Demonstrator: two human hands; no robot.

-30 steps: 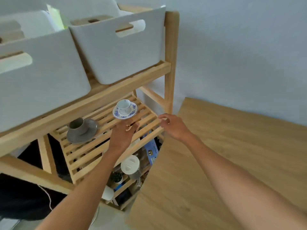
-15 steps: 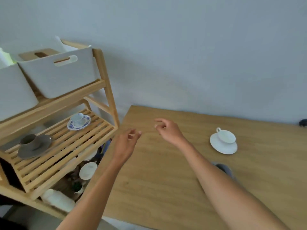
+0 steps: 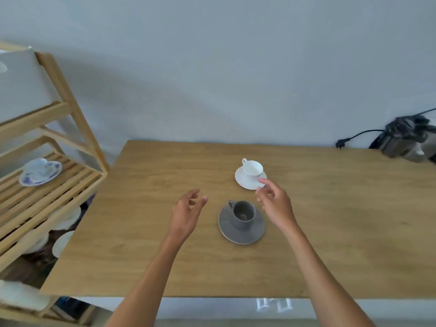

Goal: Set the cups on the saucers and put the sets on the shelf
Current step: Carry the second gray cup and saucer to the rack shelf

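Wooden table (image 3: 146, 232) now fills view; both loosely spread hands, left hand (image 3: 186, 214) and right hand (image 3: 274, 204), have left the shelf (image 3: 77, 182).

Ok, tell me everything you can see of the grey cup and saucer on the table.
The grey cup stands upright and centred on its grey saucer, both matte, like stoneware. The cup's small handle points to the far left, and a pale patch shows in its bottom. The set sits on the wooden table, between the left hand and the right hand. Neither hand touches it.

No readable text, labels, brands or numbers anywhere; blue pattern on shelf saucer (image 3: 40, 174) only decoration.
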